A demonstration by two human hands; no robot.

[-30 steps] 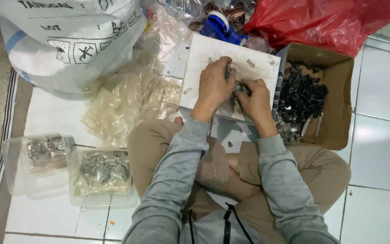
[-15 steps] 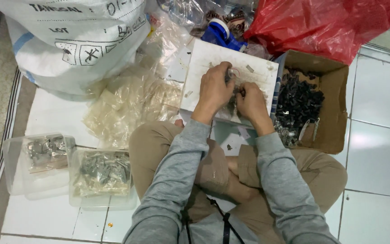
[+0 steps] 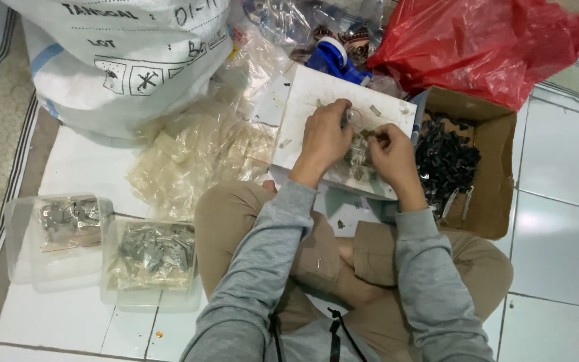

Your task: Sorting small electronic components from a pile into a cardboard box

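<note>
I sit cross-legged on a tiled floor with a white board (image 3: 309,94) across my knees. My left hand (image 3: 325,137) holds a small clear plastic bag (image 3: 358,157) with small metal parts in it, fingers pinched at its mouth. My right hand (image 3: 391,155) is closed on a small part at the bag's opening, touching the left hand's fingertips. Both hands hover over the board's middle.
A brown cardboard box (image 3: 497,167) of dark parts stands at my right. A heap of empty clear bags (image 3: 196,151) lies at my left, and two clear tubs (image 3: 68,231) (image 3: 149,258) hold filled bags. A large white sack (image 3: 122,60), a red plastic bag (image 3: 477,40) and a blue tape dispenser (image 3: 333,57) lie beyond.
Both hands stay together over the board; the fingers have shifted slightly at the bag's mouth. The view has tilted a little.
</note>
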